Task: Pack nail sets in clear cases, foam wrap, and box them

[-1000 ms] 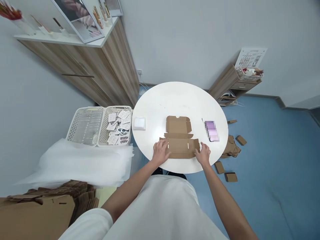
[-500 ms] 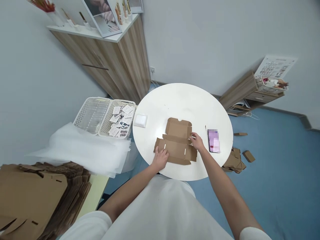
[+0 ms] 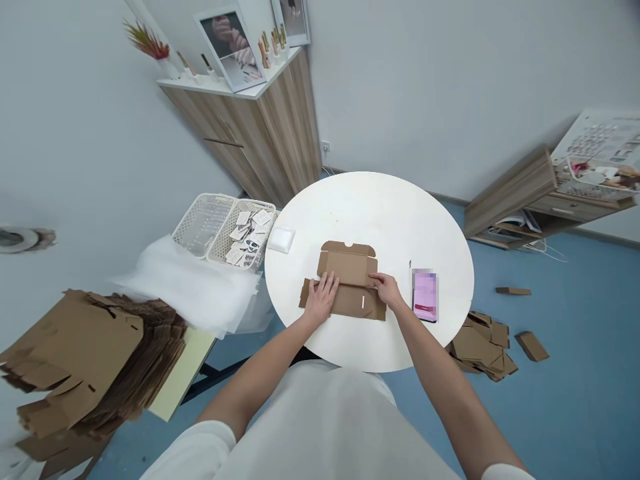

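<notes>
Here's the left hand [image 3: 321,303], fingers spread and unclenched, resting on the brown cardboard blank [image 3: 351,267], which lies nearer the close edge of the white worktop [image 3: 370,207] than the far one and slightly toward its left edge. Over at the blank's right side, the right hand [image 3: 388,292] has its fingers bent at a flap, though whether they're pinching or merely pressing I can't tell from up here. A phone [image 3: 425,293] lies near the worktop's right edge, a white packet [image 3: 281,239] by its left.
</notes>
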Demonstrator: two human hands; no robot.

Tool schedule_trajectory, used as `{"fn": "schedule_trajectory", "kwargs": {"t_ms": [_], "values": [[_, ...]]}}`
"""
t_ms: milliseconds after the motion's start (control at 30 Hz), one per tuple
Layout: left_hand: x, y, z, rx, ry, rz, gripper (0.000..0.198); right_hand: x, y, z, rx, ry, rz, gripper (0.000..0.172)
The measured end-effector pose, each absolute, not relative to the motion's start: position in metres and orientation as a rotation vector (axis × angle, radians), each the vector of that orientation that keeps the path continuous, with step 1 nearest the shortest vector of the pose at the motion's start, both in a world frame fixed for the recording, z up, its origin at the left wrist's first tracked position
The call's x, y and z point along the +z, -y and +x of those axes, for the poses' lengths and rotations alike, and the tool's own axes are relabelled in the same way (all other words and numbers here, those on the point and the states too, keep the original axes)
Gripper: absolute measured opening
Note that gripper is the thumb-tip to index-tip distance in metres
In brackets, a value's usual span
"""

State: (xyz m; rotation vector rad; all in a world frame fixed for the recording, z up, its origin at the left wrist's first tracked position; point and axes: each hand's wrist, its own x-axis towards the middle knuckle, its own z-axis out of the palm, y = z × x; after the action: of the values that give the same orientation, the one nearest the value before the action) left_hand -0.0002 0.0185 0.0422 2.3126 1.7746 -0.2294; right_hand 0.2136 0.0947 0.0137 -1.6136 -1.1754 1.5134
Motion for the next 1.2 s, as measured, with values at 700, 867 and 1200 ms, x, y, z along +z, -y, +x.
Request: {"fn": "schedule_trajectory", "kwargs": {"t_ms": [700, 867, 1200], "values": [[0.035, 0.016, -0.031, -0.020, -2.031, 1.921, 0.107, 0.026, -0.015, 0.176, 0.635, 2.712, -1.668, 0.094], [0.015, 0.040, -0.072, 0.310, -2.111, 1.459, 0.088, 0.025, -0.010, 0.172, 0.697, 2.652, -1.706, 0.094], [0.008, 0.016, -0.085, 0.600, -1.814, 1.308, 0.034, 0.021, 0.012, 0.153, 0.680, 2.566, -1.811, 0.096]]}}
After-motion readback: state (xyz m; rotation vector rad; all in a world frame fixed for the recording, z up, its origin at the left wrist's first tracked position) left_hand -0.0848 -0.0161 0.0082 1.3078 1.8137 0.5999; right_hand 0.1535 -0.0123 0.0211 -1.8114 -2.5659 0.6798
